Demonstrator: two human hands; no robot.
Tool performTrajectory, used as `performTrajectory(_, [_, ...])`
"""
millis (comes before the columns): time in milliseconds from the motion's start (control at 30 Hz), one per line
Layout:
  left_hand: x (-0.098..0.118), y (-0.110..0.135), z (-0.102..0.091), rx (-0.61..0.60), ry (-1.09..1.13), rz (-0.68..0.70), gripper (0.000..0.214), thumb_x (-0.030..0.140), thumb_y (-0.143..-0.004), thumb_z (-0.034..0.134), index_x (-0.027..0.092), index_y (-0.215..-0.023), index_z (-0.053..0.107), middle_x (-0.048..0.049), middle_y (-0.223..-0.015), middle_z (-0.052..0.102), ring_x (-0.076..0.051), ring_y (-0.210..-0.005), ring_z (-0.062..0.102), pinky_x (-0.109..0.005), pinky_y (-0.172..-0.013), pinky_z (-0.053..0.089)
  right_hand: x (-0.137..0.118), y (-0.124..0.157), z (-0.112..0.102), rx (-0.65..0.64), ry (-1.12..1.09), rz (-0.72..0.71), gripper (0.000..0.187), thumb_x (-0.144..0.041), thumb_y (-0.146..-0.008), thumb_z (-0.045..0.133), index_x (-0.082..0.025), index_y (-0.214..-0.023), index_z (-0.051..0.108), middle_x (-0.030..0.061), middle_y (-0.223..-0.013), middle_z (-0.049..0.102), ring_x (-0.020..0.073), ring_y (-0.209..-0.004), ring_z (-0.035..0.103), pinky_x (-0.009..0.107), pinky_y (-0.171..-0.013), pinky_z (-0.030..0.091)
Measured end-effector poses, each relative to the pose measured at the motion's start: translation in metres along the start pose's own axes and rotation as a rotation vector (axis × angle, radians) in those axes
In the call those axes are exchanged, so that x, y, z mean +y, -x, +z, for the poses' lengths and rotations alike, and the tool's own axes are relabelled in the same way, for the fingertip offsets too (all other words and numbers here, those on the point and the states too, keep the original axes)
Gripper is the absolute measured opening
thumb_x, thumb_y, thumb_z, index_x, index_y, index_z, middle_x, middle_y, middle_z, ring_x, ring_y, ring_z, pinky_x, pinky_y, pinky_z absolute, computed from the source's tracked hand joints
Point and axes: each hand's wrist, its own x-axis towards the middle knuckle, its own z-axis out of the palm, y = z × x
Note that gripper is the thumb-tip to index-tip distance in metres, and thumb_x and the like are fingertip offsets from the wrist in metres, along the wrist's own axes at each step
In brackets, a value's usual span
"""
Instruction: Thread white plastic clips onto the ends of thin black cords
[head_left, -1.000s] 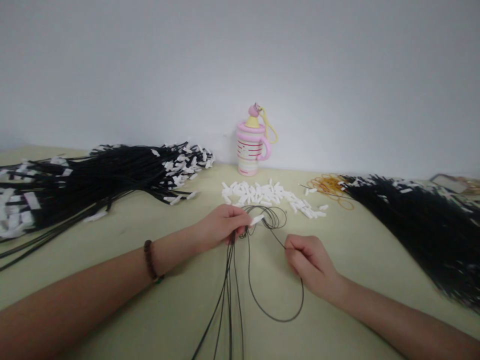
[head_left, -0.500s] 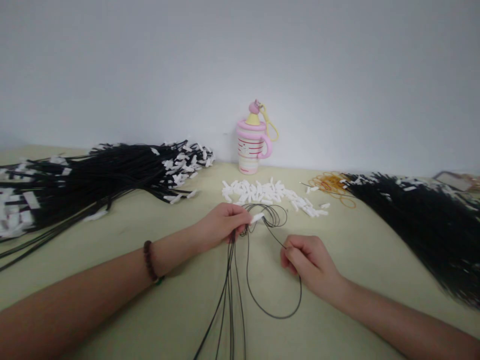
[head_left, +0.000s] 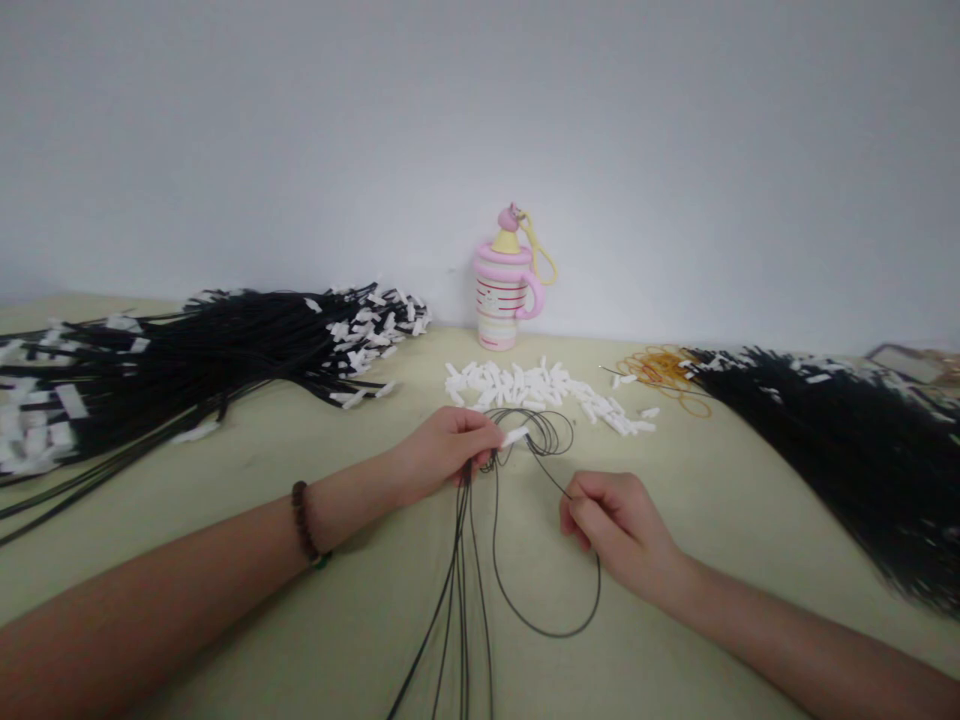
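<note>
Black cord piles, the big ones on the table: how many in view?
2: the left pile beyond the left forearm, and the right pile past the right hand. Both run out of frame; others may be hidden.

Hands: 2, one left hand [head_left: 454,448], one right hand [head_left: 619,527]. White piece [head_left: 514,436] at left hand: 1. Black cord [head_left: 556,635] at right hand: 1. Hanging strands [head_left: 466,482] below left hand: at least 4, overlap blocks an exact count. Coil loops [head_left: 551,432]: several, can't separate them. Black bundles: 2, left bundle [head_left: 240,335] and right bundle [head_left: 825,460]; strands in each uncountable. Loose white pieces [head_left: 525,385]: dozens, overlapping, no exact number. Yellow rings [head_left: 660,368]: one tangle, count unclear. Cup [head_left: 496,300]: 1, with 1 handle [head_left: 535,296]. Bracelet [head_left: 303,522]: 1. Worktop [head_left: 337,640]: 1. Wall [head_left: 300,150]: 1.
</note>
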Motion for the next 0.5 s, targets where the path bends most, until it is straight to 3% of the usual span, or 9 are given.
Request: performTrajectory(500, [0.0018, 0.0012, 0.0006, 0.007, 0.005, -0.030, 0.023, 0.035, -0.069, 0.052, 0.014, -0.060, 0.046, 0.0061, -0.045, 0.041, -0.003, -0.035, 0.036, -0.015, -0.034, 0.022, 0.0010, -0.0013, 0.0006, 0.007, 0.000, 0.019, 0.027, -0.017, -0.073, 0.035, -0.011, -0.052, 0.050, -0.0010, -0.046, 0.046, 0.0047, -0.045, 0.040, 0.015, -0.045, 0.028])
